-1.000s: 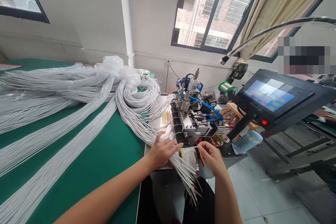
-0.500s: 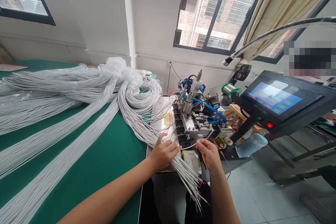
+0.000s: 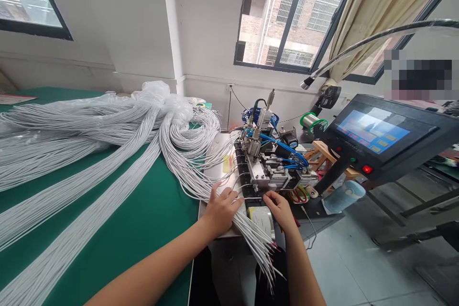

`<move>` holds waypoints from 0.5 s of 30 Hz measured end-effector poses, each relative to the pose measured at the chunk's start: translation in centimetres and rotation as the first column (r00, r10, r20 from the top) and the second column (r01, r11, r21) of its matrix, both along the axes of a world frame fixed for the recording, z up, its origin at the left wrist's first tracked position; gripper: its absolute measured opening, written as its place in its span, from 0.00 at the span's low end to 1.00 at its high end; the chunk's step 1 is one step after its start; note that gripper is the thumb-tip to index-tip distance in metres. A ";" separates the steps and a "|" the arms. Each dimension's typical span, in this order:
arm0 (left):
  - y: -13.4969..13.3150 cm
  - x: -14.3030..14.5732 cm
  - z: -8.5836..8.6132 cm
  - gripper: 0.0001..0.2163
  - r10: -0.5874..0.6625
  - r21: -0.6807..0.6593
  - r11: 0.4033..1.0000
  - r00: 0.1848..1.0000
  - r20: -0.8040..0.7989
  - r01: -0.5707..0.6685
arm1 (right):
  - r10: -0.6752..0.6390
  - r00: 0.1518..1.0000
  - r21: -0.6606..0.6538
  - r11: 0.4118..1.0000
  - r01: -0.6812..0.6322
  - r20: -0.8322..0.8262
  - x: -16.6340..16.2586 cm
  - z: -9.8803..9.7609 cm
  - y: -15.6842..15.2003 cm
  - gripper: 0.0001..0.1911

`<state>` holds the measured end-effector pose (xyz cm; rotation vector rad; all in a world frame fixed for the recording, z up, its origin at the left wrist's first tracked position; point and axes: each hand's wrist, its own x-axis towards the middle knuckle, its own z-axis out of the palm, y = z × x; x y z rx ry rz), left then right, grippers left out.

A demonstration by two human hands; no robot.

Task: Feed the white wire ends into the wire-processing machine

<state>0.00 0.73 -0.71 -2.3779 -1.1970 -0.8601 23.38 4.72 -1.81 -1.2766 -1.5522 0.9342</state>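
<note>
A single white cable (image 3: 253, 198) runs between my hands, laid across the black front end of the machine's feed track (image 3: 244, 168). My left hand (image 3: 223, 209) pinches this cable with thumb and fingers, resting over the thick bundle of white cables (image 3: 251, 234). The bundle passes under that hand and hangs off the table edge, with reddish tips at its ends. My right hand (image 3: 278, 208) pinches the cable near its other end, close against the machine (image 3: 261, 167). Something orange under the right palm is mostly hidden.
More cable bundles (image 3: 118, 153) spread over the green table (image 3: 150, 244) at left. A control screen (image 3: 373, 129) stands at right, with a solder spool (image 3: 312, 122) behind. A round white-and-yellow object (image 3: 263, 220) sits before the machine. Beyond the screen is a blurred person.
My right hand has moved left and slightly in toward the machine, bringing the cable's end onto the track's front. The left hand stays nearly in place. The orange thing is now more covered.
</note>
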 end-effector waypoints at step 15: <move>-0.1 -0.3 -0.1 0.16 -0.011 -0.020 1.000 0.999 0.037 0.012 | -0.027 0.956 -0.206 0.978 -0.036 -0.292 -1.0 -2.6 0.3 0.22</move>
